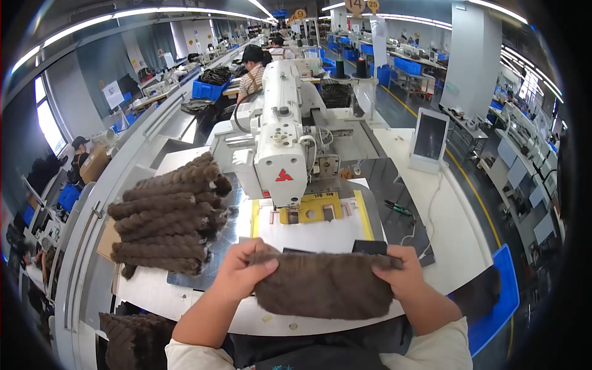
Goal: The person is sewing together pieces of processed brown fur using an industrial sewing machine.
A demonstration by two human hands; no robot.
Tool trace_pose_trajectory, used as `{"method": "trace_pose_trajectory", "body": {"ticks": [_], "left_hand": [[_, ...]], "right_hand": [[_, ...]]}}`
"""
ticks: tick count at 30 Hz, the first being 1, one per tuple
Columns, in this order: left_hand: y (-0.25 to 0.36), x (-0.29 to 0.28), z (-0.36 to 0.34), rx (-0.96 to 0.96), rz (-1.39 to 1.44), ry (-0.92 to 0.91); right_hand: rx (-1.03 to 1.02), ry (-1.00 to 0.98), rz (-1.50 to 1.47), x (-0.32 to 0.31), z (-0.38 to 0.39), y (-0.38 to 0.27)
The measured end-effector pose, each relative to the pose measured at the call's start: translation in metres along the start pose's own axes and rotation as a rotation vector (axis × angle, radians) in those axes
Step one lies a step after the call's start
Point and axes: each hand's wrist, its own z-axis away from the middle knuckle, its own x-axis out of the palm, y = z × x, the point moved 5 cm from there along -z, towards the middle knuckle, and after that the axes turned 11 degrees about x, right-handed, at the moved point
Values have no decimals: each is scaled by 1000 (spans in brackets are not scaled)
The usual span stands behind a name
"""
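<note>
A strip of brown fur fabric (324,287) hangs stretched between my two hands, above the table's front edge. My left hand (248,269) pinches its upper left corner, thumb on the near face. At the upper right corner my right hand (401,271) grips the fabric the same way. Just beyond it stands a white industrial sewing machine (282,154). Under the machine head lies a yellow template plate (330,211) on a white sheet (308,232). To the left, a pile of similar brown fur pieces (163,222) rests on the table.
A tablet-like screen (430,137) stands on the right of the table, and a green-handled tool (398,208) lies nearer. At lower right is a blue bin (507,302). More fur (137,339) sits below the table at left. A co-worker (253,71) sits behind the machine.
</note>
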Motion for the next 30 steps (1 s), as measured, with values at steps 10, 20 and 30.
{"method": "trace_pose_trajectory", "body": {"ticks": [10, 20, 30], "left_hand": [[-122, -53, -40, -334, -15, -206], [-136, -39, -69, -265, -217, -543], [-136, -67, -82, -117, -251, -76]], "right_hand": [[598, -281, -136, 3, -71, 114], [388, -322, 262, 25, -114, 102], [378, -156, -14, 8, -142, 115]]}}
